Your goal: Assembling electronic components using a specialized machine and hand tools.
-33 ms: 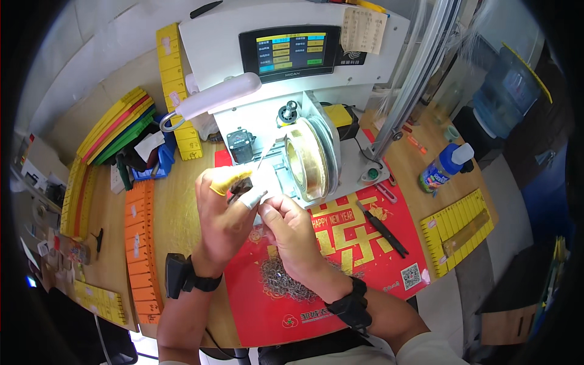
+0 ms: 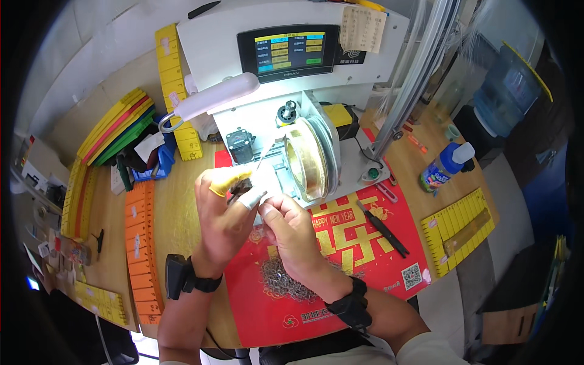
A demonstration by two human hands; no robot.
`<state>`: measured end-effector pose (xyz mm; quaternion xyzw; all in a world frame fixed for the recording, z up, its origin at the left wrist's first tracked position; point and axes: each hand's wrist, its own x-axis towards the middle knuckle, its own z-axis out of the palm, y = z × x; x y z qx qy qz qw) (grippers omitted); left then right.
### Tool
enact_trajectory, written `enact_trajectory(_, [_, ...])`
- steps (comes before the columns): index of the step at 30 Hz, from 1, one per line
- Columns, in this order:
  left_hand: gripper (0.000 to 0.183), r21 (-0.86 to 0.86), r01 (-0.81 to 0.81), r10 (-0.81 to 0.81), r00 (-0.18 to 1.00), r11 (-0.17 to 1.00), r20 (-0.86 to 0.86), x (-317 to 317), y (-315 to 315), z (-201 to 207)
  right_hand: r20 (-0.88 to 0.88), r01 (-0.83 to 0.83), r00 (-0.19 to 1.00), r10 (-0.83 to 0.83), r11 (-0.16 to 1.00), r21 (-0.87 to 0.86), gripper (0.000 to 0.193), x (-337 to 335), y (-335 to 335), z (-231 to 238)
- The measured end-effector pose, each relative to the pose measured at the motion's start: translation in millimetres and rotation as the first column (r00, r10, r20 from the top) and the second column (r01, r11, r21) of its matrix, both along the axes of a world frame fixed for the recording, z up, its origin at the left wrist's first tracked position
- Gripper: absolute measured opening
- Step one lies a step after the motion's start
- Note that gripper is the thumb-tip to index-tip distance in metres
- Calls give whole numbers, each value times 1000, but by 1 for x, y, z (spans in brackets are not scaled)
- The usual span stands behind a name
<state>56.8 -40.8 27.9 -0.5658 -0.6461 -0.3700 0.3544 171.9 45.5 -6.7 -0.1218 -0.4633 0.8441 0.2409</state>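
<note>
My left hand (image 2: 222, 213) is raised in front of the machine, its fingers closed in a pinch. A yellow finger cot covers its index finger and a white wrap its thumb. My right hand (image 2: 291, 228) meets it with thumb and forefinger pressed together. What lies between the fingertips is too small and glare-washed to make out. Just beyond the hands stands a white machine (image 2: 292, 88) with a shiny gold-coloured spool (image 2: 304, 161). Below my right hand, a heap of small silvery metal links (image 2: 283, 283) lies on a red printed mat (image 2: 261, 319).
Black tweezers (image 2: 383, 230) lie on the mat at right. A blue-capped bottle (image 2: 447, 167) and a yellow marked board (image 2: 459, 231) are farther right. A lamp (image 2: 222, 94) hangs over the work. Orange strips (image 2: 140, 249) and a blue bin (image 2: 159, 164) sit at left.
</note>
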Motion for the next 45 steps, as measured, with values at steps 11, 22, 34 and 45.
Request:
enact_trajectory(11, [26, -112, -5, 44, 935, 994, 351, -10, -11, 28, -16, 13, 1000, -13, 1000, -27, 10, 5, 9, -1])
enact_trajectory(22, [13, -127, -101, 132, 954, 987, 268, -5, -2, 21, -21, 2, 1000, -6, 981, -196, 9, 5, 3, 0])
enact_trajectory(34, [12, -141, -86, 120, 959, 986, 256, -4, -1, 17, -396, -318, 918, 0, 597, -737, 14, 8, 7, -7])
enact_trajectory(45, [9, -93, -96, 116, 964, 991, 241, -6, 2, 10, -365, -286, 931, -26, 572, -769, 10, 12, -8, -10])
